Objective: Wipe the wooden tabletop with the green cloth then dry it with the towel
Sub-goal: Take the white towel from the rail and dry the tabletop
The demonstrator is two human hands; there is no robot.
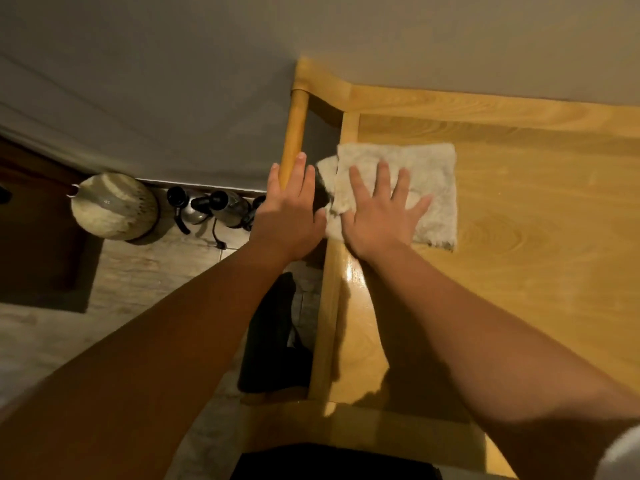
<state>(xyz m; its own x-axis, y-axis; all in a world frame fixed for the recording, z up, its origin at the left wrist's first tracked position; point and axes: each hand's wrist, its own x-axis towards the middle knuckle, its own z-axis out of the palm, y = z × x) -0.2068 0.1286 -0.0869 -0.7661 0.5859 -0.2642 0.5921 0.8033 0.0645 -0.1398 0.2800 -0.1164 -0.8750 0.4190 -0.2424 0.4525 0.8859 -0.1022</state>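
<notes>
Off the desk's left edge, on the tiled floor (145, 271): a pale round vase (114, 206) and a cluster of dark bottles (211, 206) along the wall (173, 81); contents not visible. A wooden post (294, 133) stands at the far-left corner. Towel (415, 174) lies flat at the left edge of the wooden desk (536, 237), one corner overhanging. Right hand (377, 216): fingers spread, palm pressing the towel. Left hand (291, 206): fingers straight and together, against the post, thumb near the towel's overhang. Desk surface is glossy near the edge.
</notes>
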